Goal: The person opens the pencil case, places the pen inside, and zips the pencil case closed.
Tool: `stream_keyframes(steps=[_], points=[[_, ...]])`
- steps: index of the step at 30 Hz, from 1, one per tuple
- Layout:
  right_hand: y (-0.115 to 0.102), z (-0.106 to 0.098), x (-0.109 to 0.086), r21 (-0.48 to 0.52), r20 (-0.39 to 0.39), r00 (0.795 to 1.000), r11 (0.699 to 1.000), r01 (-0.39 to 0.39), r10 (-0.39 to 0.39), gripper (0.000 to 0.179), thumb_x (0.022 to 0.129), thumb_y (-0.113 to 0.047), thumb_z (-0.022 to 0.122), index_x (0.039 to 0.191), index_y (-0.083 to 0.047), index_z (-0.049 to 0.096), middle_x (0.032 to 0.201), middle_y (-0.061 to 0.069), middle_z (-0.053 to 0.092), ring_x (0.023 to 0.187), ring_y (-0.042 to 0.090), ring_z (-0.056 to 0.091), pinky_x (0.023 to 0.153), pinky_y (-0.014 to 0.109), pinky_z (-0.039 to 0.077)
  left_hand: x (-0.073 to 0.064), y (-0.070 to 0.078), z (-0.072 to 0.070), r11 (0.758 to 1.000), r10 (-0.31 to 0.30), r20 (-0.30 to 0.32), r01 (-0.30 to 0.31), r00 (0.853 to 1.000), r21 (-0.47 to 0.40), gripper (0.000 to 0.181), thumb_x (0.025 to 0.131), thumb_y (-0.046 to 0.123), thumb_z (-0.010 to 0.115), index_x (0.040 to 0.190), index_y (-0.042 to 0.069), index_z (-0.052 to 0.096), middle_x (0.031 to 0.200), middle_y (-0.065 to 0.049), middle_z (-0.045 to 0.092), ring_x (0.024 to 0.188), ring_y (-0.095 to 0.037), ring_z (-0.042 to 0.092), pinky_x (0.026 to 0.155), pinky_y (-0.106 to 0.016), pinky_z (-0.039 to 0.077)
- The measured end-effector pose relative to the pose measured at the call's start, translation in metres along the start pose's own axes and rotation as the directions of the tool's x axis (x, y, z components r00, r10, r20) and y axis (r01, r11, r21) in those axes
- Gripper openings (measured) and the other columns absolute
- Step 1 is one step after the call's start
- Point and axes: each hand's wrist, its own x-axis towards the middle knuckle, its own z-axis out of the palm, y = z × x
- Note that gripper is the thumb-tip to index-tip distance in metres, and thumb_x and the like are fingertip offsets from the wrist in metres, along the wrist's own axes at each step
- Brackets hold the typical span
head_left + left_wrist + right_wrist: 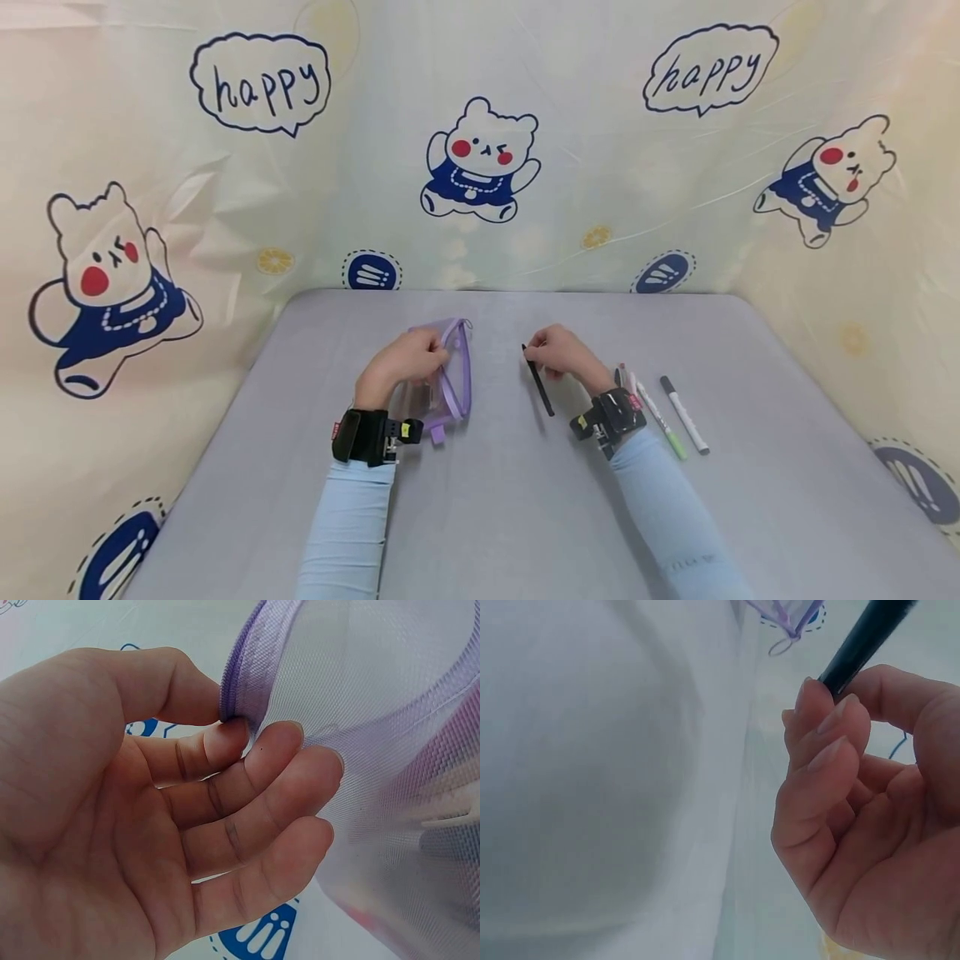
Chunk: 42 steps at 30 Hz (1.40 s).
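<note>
A purple mesh zip pouch [465,375] is held up on the left of the table's middle. My left hand [405,357] pinches its zipped rim between thumb and index finger, and the other fingers lie loosely bent against the mesh [352,682]. Some dark and pinkish contents [450,840] show blurred through the mesh; I cannot tell their kind. To the right of the pouch, my right hand [562,352] pinches a black pen [542,390] near one end, between thumb and fingertips. Its other end slants down towards me, apart from the pouch.
Right of my right wrist lie a white pen with a green end [663,423] and a white marker with a grey cap [684,415]. Another pen or two are partly hidden behind the wrist. A grey cloth covers the table [495,517]; a printed curtain [585,167] hangs around it.
</note>
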Motion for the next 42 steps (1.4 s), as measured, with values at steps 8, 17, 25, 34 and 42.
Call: stream_keyframes(steps=[8,17,25,34,42], points=[[-0.005,0.006,0.008,0.067,0.031,0.999,0.998,0.011,-0.013,0.02,0.089,-0.019,0.057,0.098,-0.005,0.068,0.068,0.001,0.06,0.047,0.012,0.051,0.046,0.024,0.044,0.0,-0.001,0.002,1.0,0.0,-0.006,0.0,1.0,0.0,0.014,0.092,0.015,0.048,0.079,0.009,0.051,0.07,-0.003,0.054,0.058,-0.016,0.052,0.055,-0.028,0.044],[-0.006,0.013,0.017,0.158,0.014,1.0,0.987,0.018,-0.021,0.022,0.09,-0.019,0.056,0.099,-0.003,0.069,0.066,0.0,0.057,0.049,0.014,0.05,0.046,0.025,0.042,-0.001,0.003,0.001,1.0,-0.006,-0.008,0.006,1.0,0.001,0.014,0.093,0.015,0.048,0.081,0.008,0.051,0.071,-0.003,0.054,0.06,-0.017,0.053,0.056,-0.028,0.044],[-0.013,0.025,0.022,0.205,-0.025,0.999,0.977,0.051,-0.047,0.022,0.089,-0.018,0.056,0.097,-0.002,0.069,0.064,0.001,0.058,0.048,0.014,0.052,0.046,0.027,0.044,-0.002,0.003,0.0,1.0,-0.007,-0.005,0.007,1.0,0.001,0.014,0.093,0.015,0.048,0.081,0.008,0.051,0.07,-0.003,0.053,0.06,-0.017,0.052,0.056,-0.027,0.044],[-0.025,0.042,0.032,0.315,-0.05,0.998,0.947,0.058,-0.045,0.02,0.087,-0.019,0.058,0.092,-0.003,0.069,0.065,0.0,0.06,0.047,0.012,0.05,0.044,0.024,0.043,-0.004,0.001,-0.001,1.0,-0.023,-0.011,0.023,1.0,-0.001,0.015,0.094,0.017,0.049,0.082,0.009,0.052,0.071,-0.003,0.055,0.059,-0.017,0.053,0.056,-0.028,0.044],[-0.037,0.056,0.038,0.304,-0.066,0.997,0.951,0.064,-0.047,0.02,0.089,-0.017,0.058,0.095,-0.003,0.07,0.068,0.002,0.061,0.048,0.012,0.051,0.044,0.024,0.043,-0.004,0.002,-0.002,1.0,-0.021,-0.005,0.021,1.0,-0.009,0.015,0.093,0.018,0.049,0.082,0.009,0.052,0.069,-0.002,0.055,0.057,-0.016,0.051,0.054,-0.028,0.042]])
